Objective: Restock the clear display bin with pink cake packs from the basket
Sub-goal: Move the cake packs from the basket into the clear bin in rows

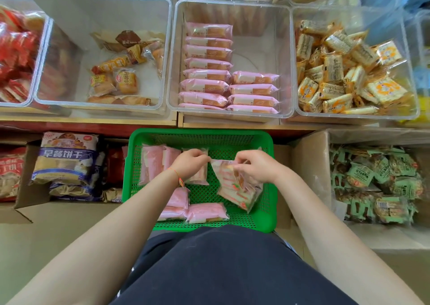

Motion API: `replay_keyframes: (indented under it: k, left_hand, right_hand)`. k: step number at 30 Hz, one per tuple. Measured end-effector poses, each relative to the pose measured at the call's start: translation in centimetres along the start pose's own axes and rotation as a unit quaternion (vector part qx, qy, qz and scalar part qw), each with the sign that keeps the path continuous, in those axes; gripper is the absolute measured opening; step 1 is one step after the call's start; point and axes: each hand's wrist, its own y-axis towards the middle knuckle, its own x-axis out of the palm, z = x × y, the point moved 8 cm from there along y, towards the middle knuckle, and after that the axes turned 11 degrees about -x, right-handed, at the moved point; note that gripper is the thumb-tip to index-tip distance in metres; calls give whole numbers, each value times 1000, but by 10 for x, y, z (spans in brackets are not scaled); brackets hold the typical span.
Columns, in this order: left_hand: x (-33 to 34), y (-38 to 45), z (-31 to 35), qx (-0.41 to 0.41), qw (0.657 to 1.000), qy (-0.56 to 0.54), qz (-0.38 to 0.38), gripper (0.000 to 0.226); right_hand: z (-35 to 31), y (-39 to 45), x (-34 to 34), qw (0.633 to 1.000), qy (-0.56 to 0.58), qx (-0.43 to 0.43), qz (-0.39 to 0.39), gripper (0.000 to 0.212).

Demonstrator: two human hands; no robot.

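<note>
Hands (223,165) gripping glossy pink packs (237,186).

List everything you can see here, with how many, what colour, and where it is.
Clear display bin: one, transparent, centre shelf.
Pink cake packs in bin: about twelve, two columns, left one longer.
Green basket: one, below the shelf.
Pink cake packs in basket: roughly six loose, mostly left and front.
Bundle of packs: one, pink-striped, gripped in basket's right side.
Bread bin: clear, few orange and brown packs, left of centre.
Yellow snack bin: clear, heaped, right.
Red packs: many, far left.
Blue biscuit bags: two or so, cardboard box lower left.
Green packs: many, box lower right.
Left hand: on basket packs.
Right hand: gripping bundle.
</note>
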Motion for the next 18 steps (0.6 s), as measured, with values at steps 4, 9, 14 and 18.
replay_keyframes:
  k: [4, 9, 14, 18]
  left_hand:
    - [-20, -28, 32, 57, 989, -71, -112, 37]
    - [-59, -52, 76, 106, 959, -208, -163, 49]
    - [-68, -62, 116, 144, 909, -311, -238, 29]
    - [-77, -52, 137, 128, 879, -419, -189, 16]
  right_hand:
    - [-41, -16, -63, 977, 205, -49, -11, 13]
    - [-76, -26, -130, 913, 394, -110, 10, 8]
    - [-72, -9, -159, 850, 496, -79, 162, 17]
    - [-63, 3, -149, 699, 671, -59, 238, 67]
